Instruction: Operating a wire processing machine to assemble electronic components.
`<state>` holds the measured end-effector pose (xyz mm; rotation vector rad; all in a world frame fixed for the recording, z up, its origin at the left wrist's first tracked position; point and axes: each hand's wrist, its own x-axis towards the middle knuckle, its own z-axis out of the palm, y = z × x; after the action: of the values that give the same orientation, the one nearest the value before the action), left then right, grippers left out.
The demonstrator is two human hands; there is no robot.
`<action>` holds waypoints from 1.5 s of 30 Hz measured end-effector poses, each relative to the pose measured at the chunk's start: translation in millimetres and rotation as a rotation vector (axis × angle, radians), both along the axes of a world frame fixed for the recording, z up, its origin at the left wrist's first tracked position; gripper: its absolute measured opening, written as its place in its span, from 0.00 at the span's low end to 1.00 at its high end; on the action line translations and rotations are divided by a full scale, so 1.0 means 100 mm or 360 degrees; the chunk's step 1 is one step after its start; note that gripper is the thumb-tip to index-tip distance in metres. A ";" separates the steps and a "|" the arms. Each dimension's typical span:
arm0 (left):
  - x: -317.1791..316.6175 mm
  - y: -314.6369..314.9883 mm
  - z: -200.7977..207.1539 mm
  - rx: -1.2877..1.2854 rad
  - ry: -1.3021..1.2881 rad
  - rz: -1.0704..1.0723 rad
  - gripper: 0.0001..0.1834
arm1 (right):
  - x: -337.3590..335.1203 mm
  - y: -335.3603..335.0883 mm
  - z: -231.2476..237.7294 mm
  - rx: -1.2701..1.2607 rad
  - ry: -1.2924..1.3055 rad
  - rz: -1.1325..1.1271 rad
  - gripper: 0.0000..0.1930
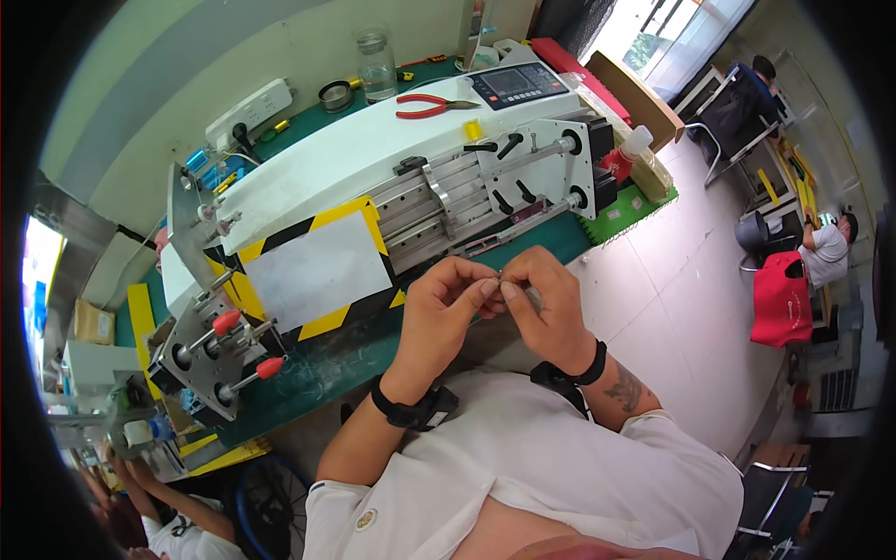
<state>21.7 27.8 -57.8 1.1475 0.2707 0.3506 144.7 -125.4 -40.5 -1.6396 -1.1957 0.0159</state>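
Two bare hands are meeting in the head view, just in front of a bench machine (pixel 317 166). The left hand (pixel 442 301) is pressing thumb and forefinger together, and the right hand (pixel 549 303) is doing likewise beside it; between them the fingertips seem to be pinching a tiny piece (pixel 501 275), mostly hidden by skin. It is probably weighing very little and slipping easily, so holding its opposite ends with the finger pads is looking safest; its stiffness and material are not showing. Beyond, the machine is showing a smooth white casing, straight metal rails (pixel 401 224) and rounded red knobs (pixel 226 323). Striped yellow-black tape (pixel 338 321) is framing a flat, pale plate (pixel 317 266). Red-handled pliers (pixel 431 105) are lying on the casing.
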 end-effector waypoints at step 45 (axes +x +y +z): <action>0.48 0.12 -0.11 0.0070 0.0113 -0.0101 0.29 | 0.16 -0.34 0.24 -0.0516 0.0094 -0.0428 0.04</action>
<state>69.6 40.2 -69.0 1.2108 0.2891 0.2612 160.3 -159.8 -16.5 -2.0597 -0.9545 0.0920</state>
